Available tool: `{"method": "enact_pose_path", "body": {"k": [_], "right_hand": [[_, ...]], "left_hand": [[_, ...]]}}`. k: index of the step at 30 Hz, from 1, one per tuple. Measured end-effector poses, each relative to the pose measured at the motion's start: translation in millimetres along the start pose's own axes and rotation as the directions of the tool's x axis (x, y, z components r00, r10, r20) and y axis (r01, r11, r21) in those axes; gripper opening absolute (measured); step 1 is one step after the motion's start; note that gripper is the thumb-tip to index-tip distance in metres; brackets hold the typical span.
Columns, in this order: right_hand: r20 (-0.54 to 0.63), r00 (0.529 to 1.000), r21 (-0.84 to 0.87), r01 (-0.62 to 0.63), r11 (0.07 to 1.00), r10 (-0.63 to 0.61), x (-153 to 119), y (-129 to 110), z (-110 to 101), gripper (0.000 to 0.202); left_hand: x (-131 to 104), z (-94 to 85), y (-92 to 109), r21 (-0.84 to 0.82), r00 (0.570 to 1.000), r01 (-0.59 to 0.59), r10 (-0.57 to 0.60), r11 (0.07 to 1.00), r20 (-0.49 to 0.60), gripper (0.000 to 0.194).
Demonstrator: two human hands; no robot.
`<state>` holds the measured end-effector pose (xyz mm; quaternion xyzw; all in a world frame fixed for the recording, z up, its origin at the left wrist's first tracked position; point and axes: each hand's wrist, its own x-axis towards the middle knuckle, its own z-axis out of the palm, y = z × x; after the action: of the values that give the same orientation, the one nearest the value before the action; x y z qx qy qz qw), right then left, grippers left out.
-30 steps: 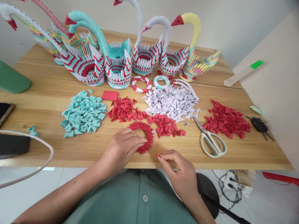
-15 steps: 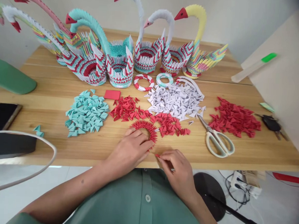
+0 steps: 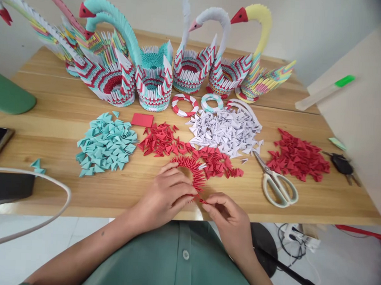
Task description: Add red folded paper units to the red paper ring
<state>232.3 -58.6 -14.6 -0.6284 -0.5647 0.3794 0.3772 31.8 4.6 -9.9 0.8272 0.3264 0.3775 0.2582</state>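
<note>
The left hand (image 3: pixel 167 192) lies with fingers curled over the red paper ring (image 3: pixel 192 170) on the desk (image 3: pixel 67 110), while the right hand (image 3: pixel 228 214) has its grip pinched tight on a small red piece (image 3: pixel 202 200) beside it.

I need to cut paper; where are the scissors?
The scissors lie on the table's right side, between the white pieces and the right-hand red pile.

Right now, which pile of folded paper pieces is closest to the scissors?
The white pile: the scissors blades point at its right edge. The far-right red pile lies just beside them.
</note>
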Motion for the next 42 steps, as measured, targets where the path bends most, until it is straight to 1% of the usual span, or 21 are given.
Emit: {"method": "enact_pose_path", "body": {"k": [4,9,12,17,29,37,42], "right_hand": [[0.005,1.0,0.028,0.02,0.999,-0.02,2.7,2.0,0.4,0.01],[0.008,0.998,0.021,0.055,0.998,-0.055,5.6,-0.2,1.2,0.01],[0.001,0.997,0.023,0.077,0.997,-0.077,6.9,-1.0,2.0,0.009],[0.008,0.995,0.032,0.103,0.994,-0.104,8.1,-1.1,2.5,0.008],[0.01,0.996,0.025,0.092,0.995,-0.092,7.2,-1.2,3.9,0.008],[0.028,0.994,0.022,0.101,0.995,-0.102,7.5,-0.4,5.0,0.009],[0.037,0.994,-0.003,0.105,0.994,-0.105,6.6,0.5,4.5,0.009]], "left_hand": [[-0.9,-1.9,-3.0,-0.086,1.0,0.008,-0.01,0.996,-0.021,0.011],[-1.3,-4.7,-3.6,-0.132,0.999,0.031,-0.036,0.991,-0.03,0.02],[-1.1,-5.6,-4.0,-0.125,0.999,0.035,-0.039,0.991,-0.03,0.021],[-1.5,-5.1,-6.2,-0.119,0.999,0.022,-0.026,0.993,-0.034,0.018],[-2.6,-5.4,-5.7,-0.106,0.998,0.023,-0.028,0.994,-0.047,0.014],[-3.6,-3.9,-6.4,-0.085,1.0,0.008,-0.011,0.996,-0.027,0.017],[-3.7,-3.4,-8.1,-0.111,0.999,0.033,-0.036,0.993,-0.027,0.018]]}}
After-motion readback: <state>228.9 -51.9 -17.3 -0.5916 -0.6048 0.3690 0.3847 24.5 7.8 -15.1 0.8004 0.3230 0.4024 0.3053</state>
